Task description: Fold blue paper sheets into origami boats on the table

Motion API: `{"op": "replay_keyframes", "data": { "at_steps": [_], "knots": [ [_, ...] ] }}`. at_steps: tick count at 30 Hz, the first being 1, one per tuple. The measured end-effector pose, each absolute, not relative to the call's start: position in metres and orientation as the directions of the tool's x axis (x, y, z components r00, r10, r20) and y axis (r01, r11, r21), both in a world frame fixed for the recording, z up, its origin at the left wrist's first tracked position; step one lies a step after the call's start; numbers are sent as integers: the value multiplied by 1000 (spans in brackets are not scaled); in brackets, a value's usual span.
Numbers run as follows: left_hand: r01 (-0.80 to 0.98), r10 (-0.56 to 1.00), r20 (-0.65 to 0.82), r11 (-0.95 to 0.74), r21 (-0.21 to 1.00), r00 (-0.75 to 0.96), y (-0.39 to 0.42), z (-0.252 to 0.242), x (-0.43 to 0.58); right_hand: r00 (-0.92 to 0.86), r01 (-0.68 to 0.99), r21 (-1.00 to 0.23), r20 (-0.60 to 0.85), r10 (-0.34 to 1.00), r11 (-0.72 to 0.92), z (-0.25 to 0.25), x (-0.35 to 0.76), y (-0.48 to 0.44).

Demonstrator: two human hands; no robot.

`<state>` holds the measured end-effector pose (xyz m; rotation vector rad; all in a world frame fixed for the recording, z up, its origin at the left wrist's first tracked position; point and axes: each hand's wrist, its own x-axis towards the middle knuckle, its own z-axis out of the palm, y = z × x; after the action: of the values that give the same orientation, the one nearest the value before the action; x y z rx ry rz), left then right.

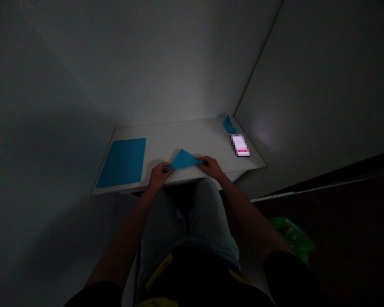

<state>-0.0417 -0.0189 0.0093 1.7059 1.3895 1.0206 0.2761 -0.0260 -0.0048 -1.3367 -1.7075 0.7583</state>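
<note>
left hand [160, 175] and right hand [211, 167] clamp opposite corners of a folded blue paper triangle [183, 160] on the white desk [179, 136]

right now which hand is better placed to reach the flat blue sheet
Left, probably: the left hand holds the folded blue paper at the end nearest the flat blue sheet; the right hand is farther off.

desk [166, 136]: paper sheet [121, 163] left | folded paper [183, 160] centre | folded piece [229, 125] back right | blurred item [240, 145] right

Folded paper [183, 160] blue; sheet [121, 163] blue; tabletop [166, 140] white; bag [292, 235] green.
</note>
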Motion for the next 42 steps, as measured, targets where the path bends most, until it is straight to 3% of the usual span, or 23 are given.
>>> {"op": "replay_keyframes", "data": {
  "at_steps": [14, 26, 33, 38, 42],
  "knots": [
    [432, 983, 169, -186, 883, 77, -20, 13, -34, -37, 497, -844, 213, 976, 203, 4, 267, -25],
    [549, 956, 266, -290, 784, 124, -19, 9, -30, 82, 453, -872, 246, 966, 183, -6, 264, -10],
    [492, 967, 233, -254, 833, 104, -17, 7, -28, 91, 478, -849, 302, 949, 225, -2, 241, -14],
    [463, 971, 195, -236, 855, 137, -18, 5, -29, -185, 617, -659, 410, 893, 430, 4, 209, -15],
    [566, 955, 261, -293, 771, 139, -16, 6, -31, -433, 676, -503, 322, 842, 539, 2, 207, -16]
  ]
}}
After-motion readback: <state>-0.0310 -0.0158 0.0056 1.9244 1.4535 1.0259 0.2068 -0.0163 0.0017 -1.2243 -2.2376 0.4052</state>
